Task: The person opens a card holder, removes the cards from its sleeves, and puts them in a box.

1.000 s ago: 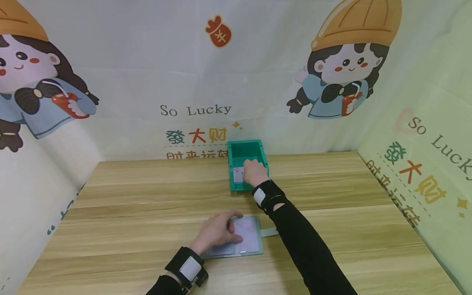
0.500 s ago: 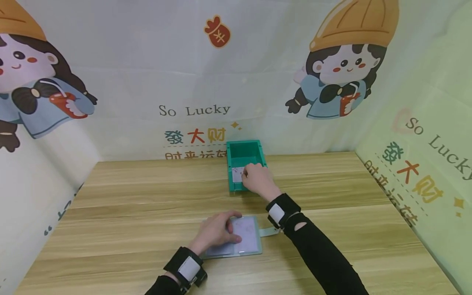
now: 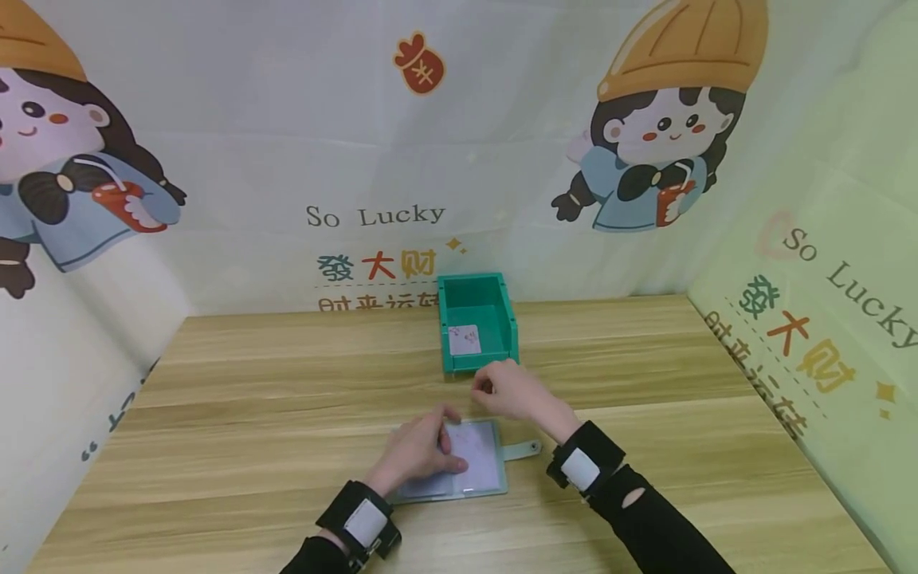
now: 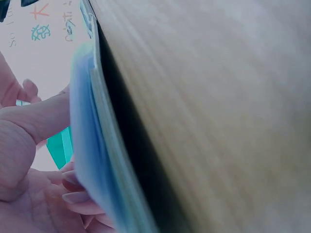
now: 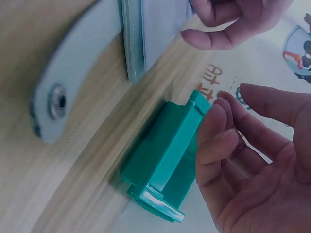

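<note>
A pale blue card album lies spread on the table, with light purple pages under clear sleeves. Its strap with a metal snap sticks out to the right. My left hand rests on the album's left part, thumb and forefinger spread apart over the pages. Just above the album's far right corner hovers my right hand, fingers loosely curled. The right wrist view shows a gap between its thumb and fingertips and nothing held there. Beyond it stands a green open-front bin with a small pinkish printed card in it.
The wooden table runs back to a printed cloth backdrop, which the bin stands close to. Side cloths border the table at left and right.
My right hand has drawn back out of the green bin, toward me and the album. The printed card still lies in the bin. My left hand stays in place on the album.
</note>
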### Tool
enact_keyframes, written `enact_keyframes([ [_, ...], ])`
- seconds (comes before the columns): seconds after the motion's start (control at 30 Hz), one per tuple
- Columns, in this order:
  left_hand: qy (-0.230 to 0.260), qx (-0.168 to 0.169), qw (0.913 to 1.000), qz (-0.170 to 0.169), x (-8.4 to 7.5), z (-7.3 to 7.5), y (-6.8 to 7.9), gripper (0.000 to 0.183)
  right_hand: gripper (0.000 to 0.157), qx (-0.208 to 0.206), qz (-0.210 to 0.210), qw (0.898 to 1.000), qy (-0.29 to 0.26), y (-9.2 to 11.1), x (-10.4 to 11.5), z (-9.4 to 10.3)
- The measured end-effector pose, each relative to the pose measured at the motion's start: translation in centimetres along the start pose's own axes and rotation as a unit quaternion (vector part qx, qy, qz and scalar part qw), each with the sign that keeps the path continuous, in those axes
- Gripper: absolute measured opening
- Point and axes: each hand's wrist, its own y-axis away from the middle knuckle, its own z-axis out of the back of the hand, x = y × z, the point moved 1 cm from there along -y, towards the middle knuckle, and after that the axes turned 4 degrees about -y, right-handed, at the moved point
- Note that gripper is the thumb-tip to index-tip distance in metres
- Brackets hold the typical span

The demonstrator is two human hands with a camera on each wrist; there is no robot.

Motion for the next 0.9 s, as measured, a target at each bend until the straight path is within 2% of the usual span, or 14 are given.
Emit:
enact_keyframes([
  [0.23, -0.001, 0.006, 0.9999, 0.012, 0.0, -0.1, -0.1, 0.054, 0.009, 0.054, 0.012, 0.998, -0.019, 2.3, -0.2, -0.5],
  [0.3, -0.001, 0.007, 0.9999, 0.014, 0.0, -0.1, -0.1, 0.055, 0.013, 0.064, 0.018, 0.998, -0.019, 2.8, -0.4, -0.8],
  [0.57, -0.004, 0.01, 0.9998, 0.016, -0.1, -0.1, 0.0, 0.055, 0.036, 0.076, 0.014, 0.997, -0.018, 4.3, -1.0, -1.8],
  [0.9, 0.002, 0.012, 0.9998, 0.013, -0.1, 0.0, 0.0, 0.055, 0.043, 0.071, 0.004, 0.997, -0.028, 4.9, -1.9, -2.8],
])
